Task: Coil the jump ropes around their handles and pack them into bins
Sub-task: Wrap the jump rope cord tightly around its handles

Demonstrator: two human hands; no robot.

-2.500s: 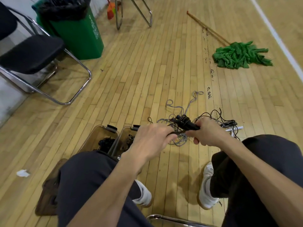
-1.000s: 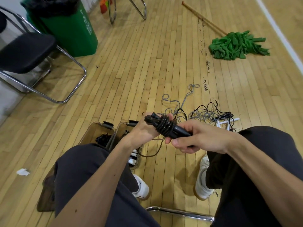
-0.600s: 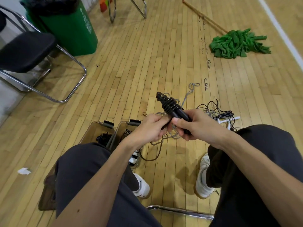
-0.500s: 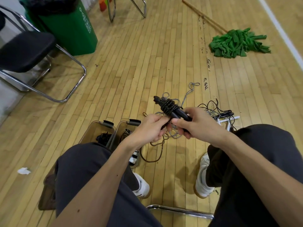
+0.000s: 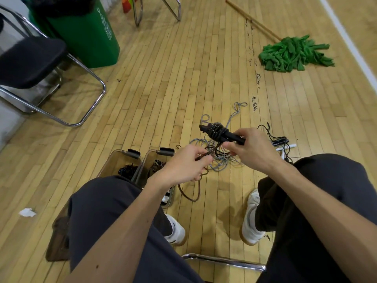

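- Right hand (image 5: 247, 152) fingers curled round the black handles (image 5: 230, 136), rope coiled at their far end; held in the air, up and right of the clear bins (image 5: 152, 159).
- Left hand (image 5: 183, 166) pinches the rope tail (image 5: 195, 194); slack loop hangs just right of the bins.
- Loose ropes (image 5: 221, 163) on the floor right of the bins.
- Green trash can (image 5: 91, 43), well behind the bins: white print, unreadable.

Left hand (image 5: 183, 165) below right hand (image 5: 248, 150), both curled.
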